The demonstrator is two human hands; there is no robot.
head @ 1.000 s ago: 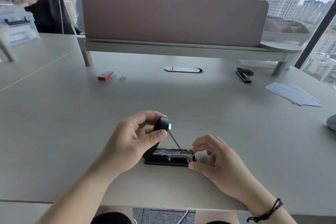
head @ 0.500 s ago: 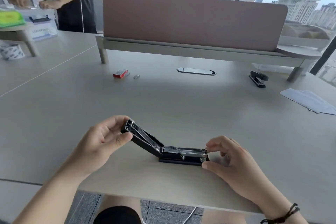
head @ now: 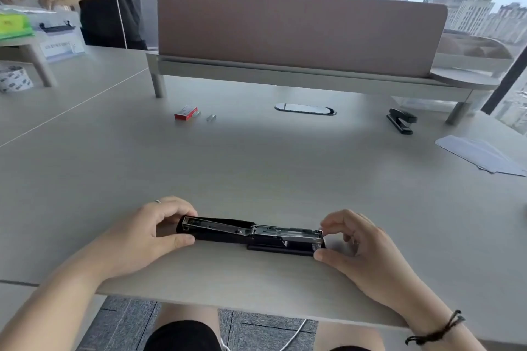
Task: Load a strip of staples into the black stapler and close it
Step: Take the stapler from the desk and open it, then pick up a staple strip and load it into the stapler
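Observation:
The black stapler lies near the table's front edge, swung fully open and almost flat, its metal staple channel facing up. My left hand grips the end of the opened top arm on the left. My right hand pinches the front end of the base and magazine on the right. A red staple box and a loose strip of staples lie far back on the table, well out of my hands' reach.
A second black stapler sits at the back right, white papers beyond it. A pink divider screen crosses the back. A cable grommet is mid-table. Another person stands at the back left by a tape roll.
My left hand has swung the stapler's top arm from upright down to the left until it lies almost flat. My right hand kept hold of the front end.

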